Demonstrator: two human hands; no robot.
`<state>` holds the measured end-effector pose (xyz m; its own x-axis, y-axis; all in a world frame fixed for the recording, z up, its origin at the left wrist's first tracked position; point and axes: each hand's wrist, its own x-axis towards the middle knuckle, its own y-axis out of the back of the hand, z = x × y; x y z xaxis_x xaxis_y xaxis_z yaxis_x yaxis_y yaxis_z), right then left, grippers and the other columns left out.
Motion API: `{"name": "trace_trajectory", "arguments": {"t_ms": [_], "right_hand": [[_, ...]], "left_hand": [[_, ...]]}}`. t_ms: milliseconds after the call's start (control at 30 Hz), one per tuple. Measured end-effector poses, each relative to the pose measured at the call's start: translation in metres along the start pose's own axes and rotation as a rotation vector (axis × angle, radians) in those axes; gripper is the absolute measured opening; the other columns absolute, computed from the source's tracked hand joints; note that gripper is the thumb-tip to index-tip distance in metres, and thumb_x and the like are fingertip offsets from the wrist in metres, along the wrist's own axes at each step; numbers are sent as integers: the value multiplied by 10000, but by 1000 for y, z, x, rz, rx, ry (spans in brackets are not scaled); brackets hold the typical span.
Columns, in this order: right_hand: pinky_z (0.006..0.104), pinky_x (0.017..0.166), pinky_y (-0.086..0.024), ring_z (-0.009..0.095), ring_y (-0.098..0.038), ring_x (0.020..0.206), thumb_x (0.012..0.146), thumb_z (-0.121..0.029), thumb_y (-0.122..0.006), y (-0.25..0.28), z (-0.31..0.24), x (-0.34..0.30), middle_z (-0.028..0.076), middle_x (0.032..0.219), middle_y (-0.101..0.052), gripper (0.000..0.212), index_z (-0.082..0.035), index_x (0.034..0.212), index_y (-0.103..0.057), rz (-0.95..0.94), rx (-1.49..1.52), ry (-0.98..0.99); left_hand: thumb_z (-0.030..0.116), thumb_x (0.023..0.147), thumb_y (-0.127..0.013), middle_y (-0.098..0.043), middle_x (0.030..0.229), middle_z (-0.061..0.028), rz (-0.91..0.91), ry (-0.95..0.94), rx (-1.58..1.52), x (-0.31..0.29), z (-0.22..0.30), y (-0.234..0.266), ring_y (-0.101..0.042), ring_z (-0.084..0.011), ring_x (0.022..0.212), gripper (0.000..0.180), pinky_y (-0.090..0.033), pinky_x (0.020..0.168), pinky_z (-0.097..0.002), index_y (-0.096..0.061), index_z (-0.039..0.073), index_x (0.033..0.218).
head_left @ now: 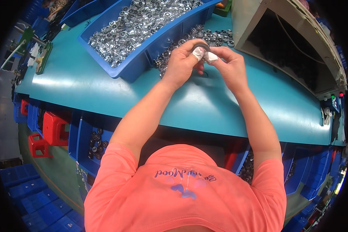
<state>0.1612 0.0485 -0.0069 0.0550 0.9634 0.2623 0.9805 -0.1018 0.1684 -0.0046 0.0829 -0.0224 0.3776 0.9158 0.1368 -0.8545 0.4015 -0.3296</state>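
My left hand and my right hand meet above the teal worktable. Between their fingertips they pinch a small round metal ring part. White tape or cloth wraps the fingertips where they touch it. Just behind the hands, a loose pile of dark ring-shaped parts lies on the table. A blue bin heaped with shiny metal ring parts stands to the left of the hands.
A grey box-shaped machine housing with a dark opening stands at the back right. Blue bins with dark parts hang under the table's front edge. Red stools stand at the lower left, and blue crates sit on the floor.
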Motion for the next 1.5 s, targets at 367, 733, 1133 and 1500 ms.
{"name": "trace_trajectory", "arguments": {"t_ms": [367,733,1133,1500], "right_hand": [[247,750,-476,104,-597,824,828,-43,-705,-11,17,-3,29,877,-662,255,-6,1077,-745,85,44,-1],[264,767,-540,138,-679,844,866,-55,-724,-14,7,1,77,968,-716,260,15,1117,-713,31,338,-196],[284,753,-589,148,-667,911,882,-11,-649,-20,9,-2,87,1046,-678,275,34,1149,-697,10,158,-169],[289,767,-559,154,-658,949,904,-97,-642,-6,11,5,89,1091,-681,347,16,1230,-611,-41,358,-249]], "left_hand": [[170,1001,-574,-649,834,-11,115,-45,142,-3,-5,-6,-530,-50,620,205,-474,523,-212,-658,60,1152],[142,997,-552,-631,773,3,93,58,-72,1,4,-4,-520,-44,583,183,-471,474,-224,-670,70,1118],[103,981,-583,-632,876,0,159,-158,230,10,-17,1,-534,-31,687,231,-406,519,-188,-641,65,1201],[70,948,-576,-618,1089,-38,-87,-70,345,5,-6,1,-560,-73,775,564,-452,579,-225,-393,126,1478]]}}
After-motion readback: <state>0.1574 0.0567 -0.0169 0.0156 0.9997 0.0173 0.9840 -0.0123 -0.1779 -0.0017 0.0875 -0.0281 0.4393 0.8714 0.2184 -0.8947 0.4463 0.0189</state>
